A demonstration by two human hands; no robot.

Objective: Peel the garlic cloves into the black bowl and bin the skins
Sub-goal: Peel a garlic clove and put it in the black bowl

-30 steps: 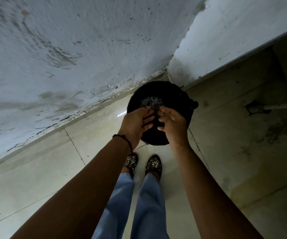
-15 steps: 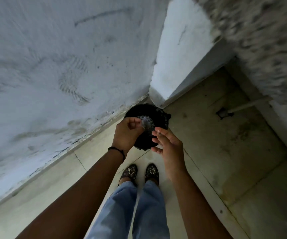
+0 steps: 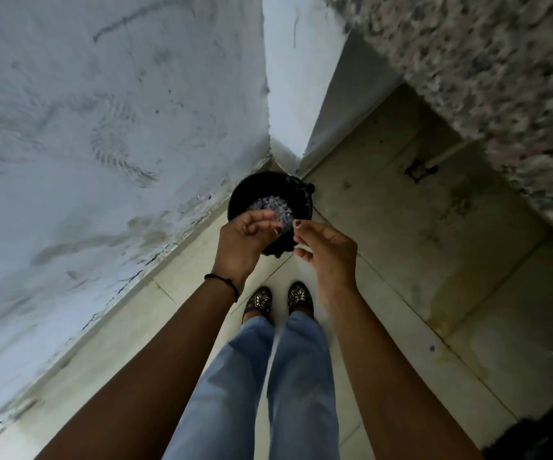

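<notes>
Over the black bin [image 3: 240,197] in the far corner, both hands hang. Pale skins [image 3: 270,204] lie inside it. The left hand [image 3: 245,237] is curled; I cannot tell if it holds a bit. The right hand [image 3: 330,252] is loose, holding nothing. Binning looks nearly done; next, shake off any last bits.

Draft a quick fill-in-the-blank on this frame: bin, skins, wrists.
1. The bin in the wall corner is coloured ___.
2. The pale garlic skins lie ___ the bin.
3. The dark cord bracelet circles the person's ___ wrist.

Missing words: black; inside; left.
</notes>
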